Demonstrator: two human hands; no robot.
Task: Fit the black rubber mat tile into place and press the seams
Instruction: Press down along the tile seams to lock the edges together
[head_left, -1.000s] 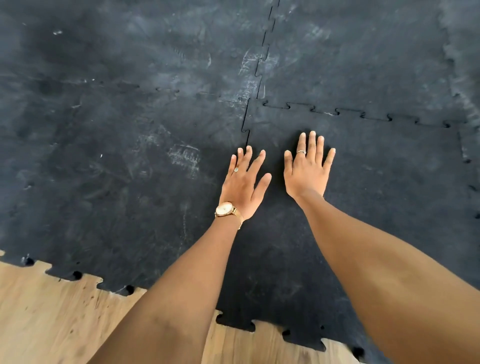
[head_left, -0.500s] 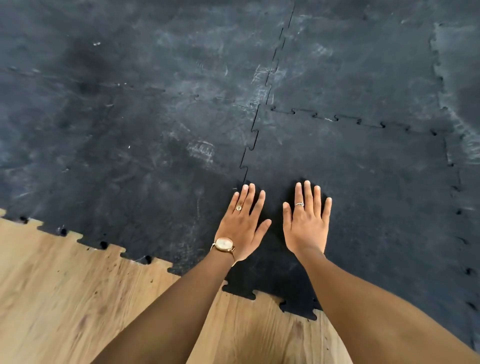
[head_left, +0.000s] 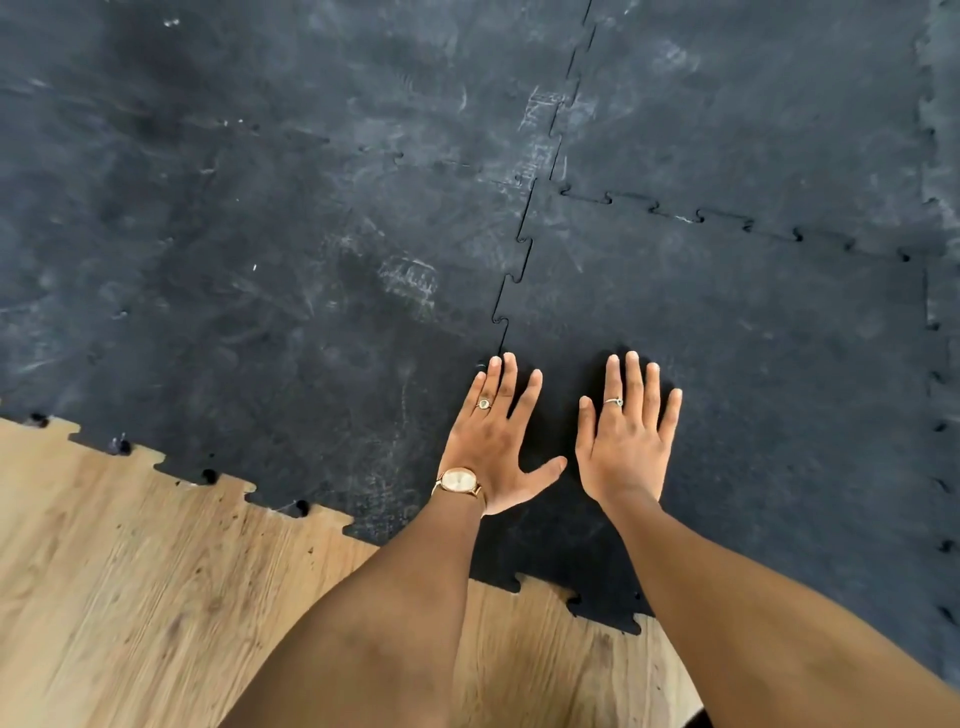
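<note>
A black rubber mat tile (head_left: 753, 395) lies flat at the right, its toothed edges locked into the neighbouring tiles. Its left seam (head_left: 511, 280) runs up from my fingertips; its far seam (head_left: 727, 221) runs across to the right. My left hand (head_left: 493, 441), with a gold watch and a ring, lies palm down with fingers spread, right over the lower stretch of the left seam. My right hand (head_left: 626, 441), also ringed, lies flat on the tile beside it, fingers apart. Neither hand holds anything.
Scuffed black tiles (head_left: 260, 260) cover the floor to the left and beyond. Bare wooden floor (head_left: 130, 597) shows at the lower left, along the mats' toothed near edge (head_left: 208, 475). Another seam (head_left: 930, 312) runs down the right side.
Both hands have slid down the left seam toward me, away from the corner where the tiles meet. The view has shifted with them, showing more wooden floor.
</note>
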